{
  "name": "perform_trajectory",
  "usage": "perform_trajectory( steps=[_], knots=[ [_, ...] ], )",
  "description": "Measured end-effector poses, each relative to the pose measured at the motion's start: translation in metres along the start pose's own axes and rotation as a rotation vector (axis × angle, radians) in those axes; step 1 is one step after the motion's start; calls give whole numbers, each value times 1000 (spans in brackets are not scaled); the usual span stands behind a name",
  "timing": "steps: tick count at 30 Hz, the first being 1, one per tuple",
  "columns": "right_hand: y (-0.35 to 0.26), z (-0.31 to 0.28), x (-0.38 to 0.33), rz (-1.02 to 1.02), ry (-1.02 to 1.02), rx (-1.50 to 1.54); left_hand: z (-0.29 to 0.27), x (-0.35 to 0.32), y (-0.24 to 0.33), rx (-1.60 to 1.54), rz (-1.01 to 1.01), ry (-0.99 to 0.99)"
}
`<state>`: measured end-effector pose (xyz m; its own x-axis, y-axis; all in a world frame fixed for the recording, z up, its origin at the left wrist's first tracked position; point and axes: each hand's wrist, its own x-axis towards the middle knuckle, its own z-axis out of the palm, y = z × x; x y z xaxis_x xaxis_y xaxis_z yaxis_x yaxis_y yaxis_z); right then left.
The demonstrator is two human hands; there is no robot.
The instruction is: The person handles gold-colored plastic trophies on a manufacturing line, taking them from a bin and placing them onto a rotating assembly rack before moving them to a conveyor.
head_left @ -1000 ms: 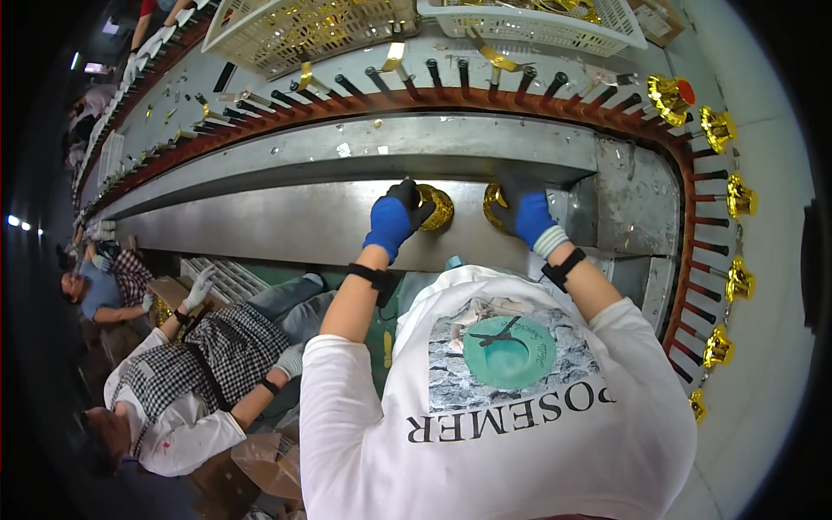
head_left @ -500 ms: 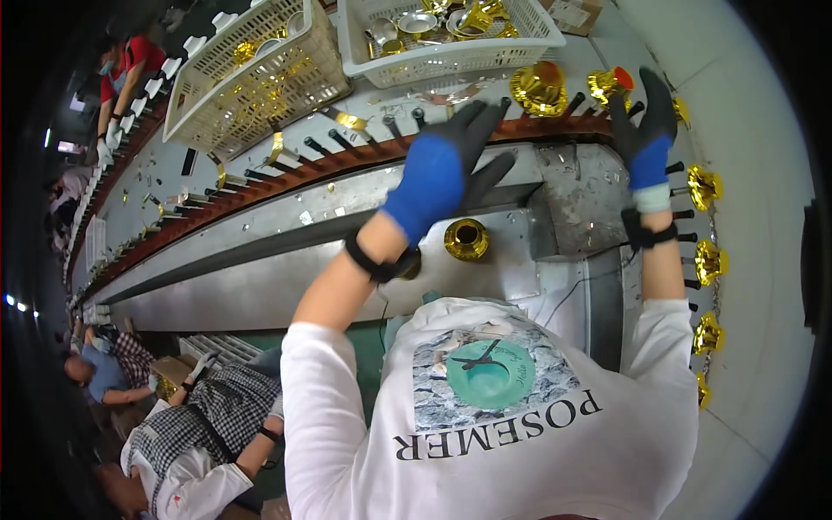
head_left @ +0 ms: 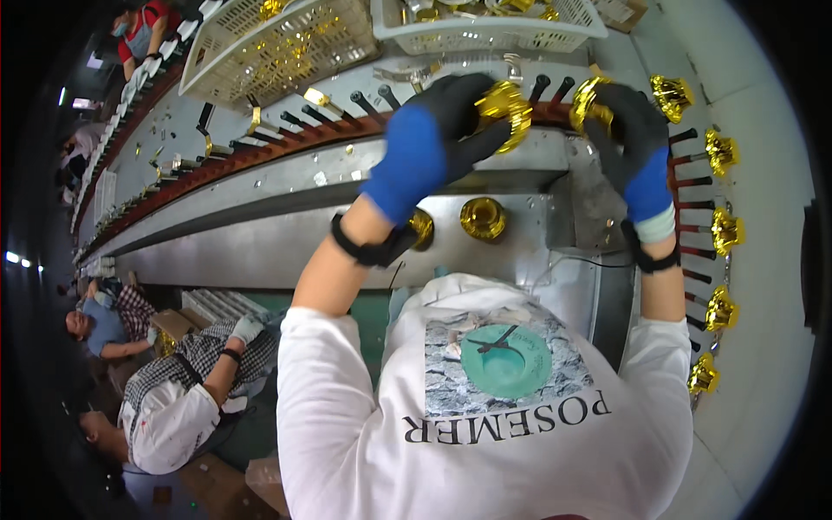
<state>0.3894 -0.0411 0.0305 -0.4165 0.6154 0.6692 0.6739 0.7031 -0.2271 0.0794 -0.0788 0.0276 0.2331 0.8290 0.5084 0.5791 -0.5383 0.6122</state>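
Note:
My left hand (head_left: 438,130), in a blue and black glove, is closed around a shiny gold flared cup (head_left: 517,117) above the row of dark pegs (head_left: 364,106). At the bend of the red-brown conveyor, my right hand (head_left: 631,139) grips a second gold flared cup (head_left: 588,97), its fingers partly covering it. Below my left hand, a gold cup (head_left: 483,218) stands on the metal ledge (head_left: 303,256). Another gold cup (head_left: 422,229) beside it is partly hidden by my left wrist.
White plastic baskets (head_left: 494,35) with gold and silver pieces stand beyond the conveyor. More gold cups (head_left: 726,230) sit on pegs along its right side. A cardboard box (head_left: 622,12) is at the back. Other people (head_left: 186,390) work at the left.
Both hands had open fingers near the cups; now each is closed on a gold cup. The view has shifted slightly, and the cups at right appear farther up.

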Motion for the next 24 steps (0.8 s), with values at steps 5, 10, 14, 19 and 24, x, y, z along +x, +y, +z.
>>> perform_trajectory(
  steps=[5,10,14,19,24],
  knots=[
    [-74,71,-84,125,-373,342,-25,-160,-98,186,-555,-243],
    [-84,165,-120,235,-526,379,5,-228,-147,151,-645,-258],
    [-62,180,-152,254,-583,302,59,-224,-128,366,-588,-375],
    [-12,101,-146,174,-356,154,60,-185,-85,467,-522,-396],
    [81,-9,-68,175,136,-180,54,-38,-10,174,-9,-159]
  ],
)
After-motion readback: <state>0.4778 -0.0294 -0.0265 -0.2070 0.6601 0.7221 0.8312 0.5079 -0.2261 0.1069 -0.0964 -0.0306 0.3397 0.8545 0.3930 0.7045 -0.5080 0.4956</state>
